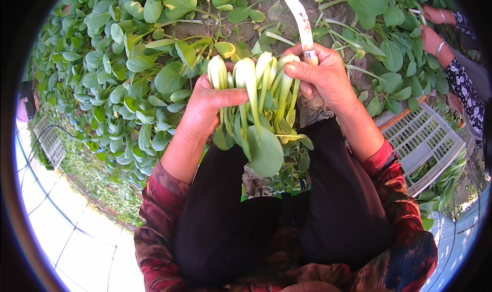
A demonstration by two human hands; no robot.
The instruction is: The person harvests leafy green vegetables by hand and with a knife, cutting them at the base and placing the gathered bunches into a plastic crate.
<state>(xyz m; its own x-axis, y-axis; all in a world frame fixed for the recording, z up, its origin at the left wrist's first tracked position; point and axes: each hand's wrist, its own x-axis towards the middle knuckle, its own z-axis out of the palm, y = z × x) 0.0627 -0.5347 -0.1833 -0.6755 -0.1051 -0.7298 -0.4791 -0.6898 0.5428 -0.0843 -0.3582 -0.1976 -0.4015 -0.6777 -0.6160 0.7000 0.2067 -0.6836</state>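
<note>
Leafy green plants (118,71) cover the soil; above the lap, the left hand (205,107) and right hand (323,77) clasp a bok choy bunch (256,102) between them, the right grip also clenching a knife (302,23).

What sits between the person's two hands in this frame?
In the head view, a bunch of bok choy, white stems up, fills the gap between left hand and right hand; both grip it. The right hand also holds a knife.

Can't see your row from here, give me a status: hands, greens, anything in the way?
Left hand shut on bok choy bunch. Right hand steadies bunch, grips knife, blade up. White crate at right; another person's hands beyond.
</note>
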